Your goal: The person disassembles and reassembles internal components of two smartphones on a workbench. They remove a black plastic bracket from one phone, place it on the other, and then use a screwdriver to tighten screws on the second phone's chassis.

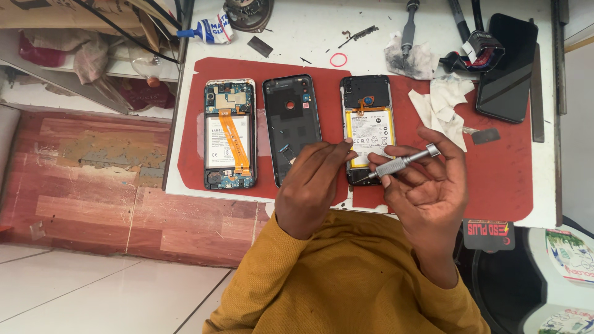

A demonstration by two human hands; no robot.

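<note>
Head view is showing the right hand (427, 185) gripping a small metal screwdriver (402, 163) with closed fingers, at the near edge of the surface (365, 25). Left hand (309, 182) is resting its curled fingers, holding nothing, on the opened phone with the yellow battery (367, 127). Beyond, toward the left edge, a black back cover (292, 127) and another opened phone (229, 133) are lying on the red mat (501, 167).

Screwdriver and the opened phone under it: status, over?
Right hand grips silver screwdriver, tip down at lower end of opened phone with yellow-edged battery. Left hand fingertips beside the tip. Black back cover lies alongside, clear.
</note>
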